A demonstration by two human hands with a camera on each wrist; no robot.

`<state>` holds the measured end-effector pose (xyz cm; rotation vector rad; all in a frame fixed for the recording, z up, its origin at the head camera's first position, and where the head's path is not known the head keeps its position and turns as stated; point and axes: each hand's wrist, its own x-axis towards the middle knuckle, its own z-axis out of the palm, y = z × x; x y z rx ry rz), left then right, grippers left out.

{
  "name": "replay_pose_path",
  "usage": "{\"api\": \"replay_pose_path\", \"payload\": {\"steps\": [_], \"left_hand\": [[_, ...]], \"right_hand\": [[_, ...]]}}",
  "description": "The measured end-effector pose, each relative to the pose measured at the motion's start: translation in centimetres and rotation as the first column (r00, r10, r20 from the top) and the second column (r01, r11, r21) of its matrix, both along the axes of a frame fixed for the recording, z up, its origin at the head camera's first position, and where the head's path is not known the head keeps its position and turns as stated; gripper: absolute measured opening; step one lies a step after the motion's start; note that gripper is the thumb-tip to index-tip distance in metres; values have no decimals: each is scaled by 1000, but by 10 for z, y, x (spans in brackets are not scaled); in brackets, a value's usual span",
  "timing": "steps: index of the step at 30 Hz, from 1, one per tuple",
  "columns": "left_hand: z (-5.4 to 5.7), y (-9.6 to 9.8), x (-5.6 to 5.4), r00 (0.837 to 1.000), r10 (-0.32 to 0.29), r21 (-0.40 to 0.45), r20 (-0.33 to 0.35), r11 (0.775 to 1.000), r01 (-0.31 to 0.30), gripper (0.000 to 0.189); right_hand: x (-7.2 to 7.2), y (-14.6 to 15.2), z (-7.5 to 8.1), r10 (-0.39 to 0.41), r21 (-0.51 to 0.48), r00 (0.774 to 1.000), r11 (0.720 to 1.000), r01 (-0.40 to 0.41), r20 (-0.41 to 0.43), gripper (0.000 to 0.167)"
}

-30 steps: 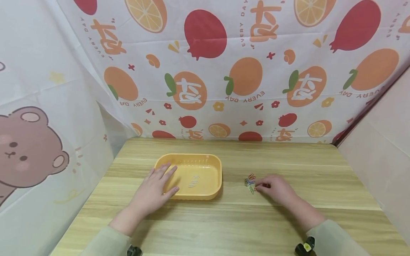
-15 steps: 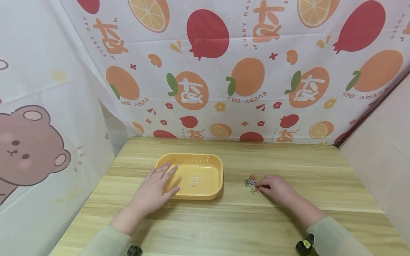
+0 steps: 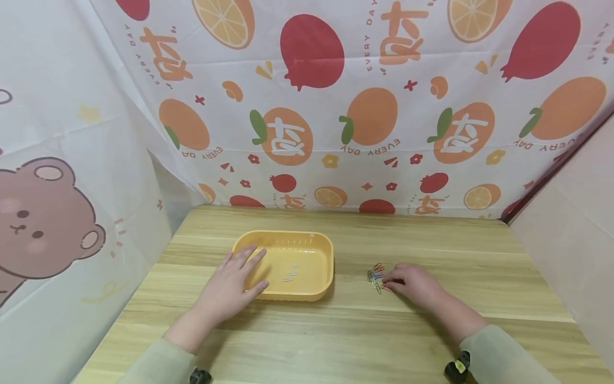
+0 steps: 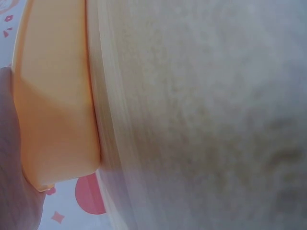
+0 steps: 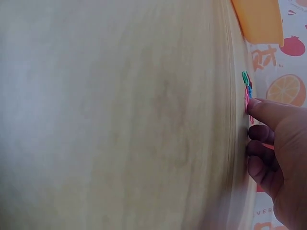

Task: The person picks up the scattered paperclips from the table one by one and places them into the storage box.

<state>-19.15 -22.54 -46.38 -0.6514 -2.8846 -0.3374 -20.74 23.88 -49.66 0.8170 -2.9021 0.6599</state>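
My left hand (image 3: pixel 229 285) rests with spread fingers over the left side of a yellow plastic tray (image 3: pixel 314 266). Several white paper clips (image 3: pixel 290 274) lie on the tray's floor. To the right of the tray is a small pile of coloured paper clips (image 3: pixel 374 276), in green, blue and red. At its right edge my right hand (image 3: pixel 413 282) pinches a red paper clip (image 3: pixel 385 287) between thumb and forefinger, still down at the table. The right wrist view shows the thumb against the clips, the other fingers curled underneath.
Both things stand on a wood-grain table (image 3: pixel 307 341). Behind it hangs a fruit-printed cloth (image 3: pixel 331 122), and a bear-printed cloth (image 3: pixel 124 160) covers the left side. A pale panel (image 3: pixel 571 224) borders the right.
Little differs. The view has shifted slightly, while my right hand's fingertips stay at the red paper clip and my left hand stays on the tray.
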Motion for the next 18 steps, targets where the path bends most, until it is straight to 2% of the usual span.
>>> {"api": "replay_pose_path", "payload": {"steps": [5,11,18], "left_hand": [[-1,0,0,1000,0,-2,-3,1000,0,77],[-1,-1,1,1000,-4,3,-1,1000,4,76],[0,0,0,1000,-6,-3,-6,1000,6,76]], "right_hand": [[-2,0,2,12,22,1000,1000,-12,5,8],[-6,-2,5,18,35,997,999,-20,75,2],[-16,-4,9,43,43,983,998,-51,177,14]]}}
